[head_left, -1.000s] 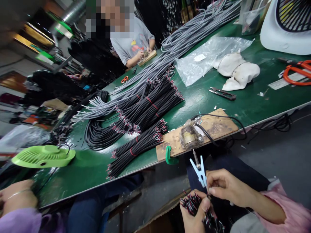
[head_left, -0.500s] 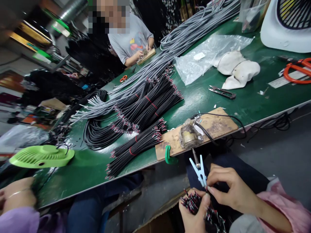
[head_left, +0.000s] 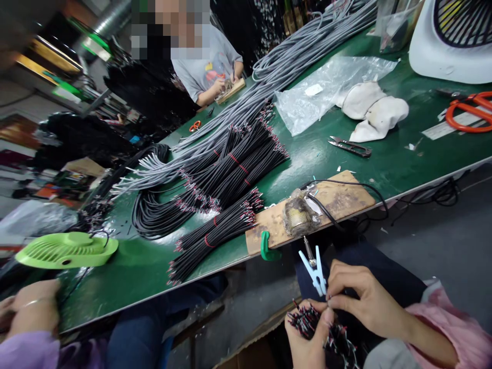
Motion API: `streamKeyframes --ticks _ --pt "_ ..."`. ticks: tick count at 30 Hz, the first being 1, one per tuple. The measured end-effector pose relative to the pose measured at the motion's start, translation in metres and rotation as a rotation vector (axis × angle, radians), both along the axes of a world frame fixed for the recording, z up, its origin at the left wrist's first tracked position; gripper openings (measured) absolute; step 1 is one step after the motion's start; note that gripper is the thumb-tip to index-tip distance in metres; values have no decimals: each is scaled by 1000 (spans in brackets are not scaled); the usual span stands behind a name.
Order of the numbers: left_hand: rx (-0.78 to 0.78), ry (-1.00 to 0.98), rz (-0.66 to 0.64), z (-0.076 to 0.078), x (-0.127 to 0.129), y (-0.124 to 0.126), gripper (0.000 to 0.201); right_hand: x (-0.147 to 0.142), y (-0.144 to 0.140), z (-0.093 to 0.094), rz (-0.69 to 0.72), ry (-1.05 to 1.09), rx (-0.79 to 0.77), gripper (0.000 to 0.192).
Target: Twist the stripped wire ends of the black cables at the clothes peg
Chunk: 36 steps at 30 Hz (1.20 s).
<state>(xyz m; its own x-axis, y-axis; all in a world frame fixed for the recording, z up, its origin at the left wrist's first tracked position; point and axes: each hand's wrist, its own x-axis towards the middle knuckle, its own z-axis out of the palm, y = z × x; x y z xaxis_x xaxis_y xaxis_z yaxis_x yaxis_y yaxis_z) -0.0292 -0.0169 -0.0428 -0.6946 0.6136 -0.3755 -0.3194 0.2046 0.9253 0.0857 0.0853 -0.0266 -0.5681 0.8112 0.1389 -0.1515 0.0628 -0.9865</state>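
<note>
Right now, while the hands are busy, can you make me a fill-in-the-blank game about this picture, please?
1. The left hand grips a bunch of wire ends, and the clothespin near the right hand is light ____.
2. The clamp at the edge of the table is ____.
3. The big scissors have ____ handles.
4. The white fan stands toward the ____ side of the picture.

Missing words: blue; green; orange; right.

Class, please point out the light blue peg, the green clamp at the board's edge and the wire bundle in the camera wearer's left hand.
Light blue peg (head_left: 318, 280): head view, where its arms meet.
Green clamp (head_left: 265, 246): head view, its upright part.
Wire bundle (head_left: 305, 322): head view, the exposed wire ends.
</note>
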Motion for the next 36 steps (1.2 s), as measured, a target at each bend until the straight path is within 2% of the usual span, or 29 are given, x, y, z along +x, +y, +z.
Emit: streamKeyframes --ticks 3,4,7,9,12,15,19,22,26,31,36 --pt "12 -33 -21 1 0 2 35 -2 -4 -2 -4 21 -22 26" --pt "31 -72 -35 4 0 3 34 -3 -6 -4 33 62 -99 26" --pt "134 -184 -110 15 2 10 31 -7 -11 -13 211 269 -477 32" --pt "202 -203 -147 22 3 14 29 -9 -10 -16 274 354 -636 36" --pt "271 -137 -179 28 1 18 24 -13 2 -12 234 368 -648 36" --pt "358 -11 -249 30 -4 19 20 -19 20 2 178 391 -630 38" --pt "432 97 -294 36 -12 25 17 -32 33 20 288 417 -641 49" --pt "431 132 -276 40 -16 33 17 -38 35 26 282 459 -692 46" --pt "408 121 -223 39 -15 39 17 -40 35 28 272 495 -714 45" --pt "371 116 -207 31 -14 35 19 -41 34 27 308 518 -746 49" --pt "300 196 -259 33 -18 32 22 -39 32 8 269 596 -896 48"
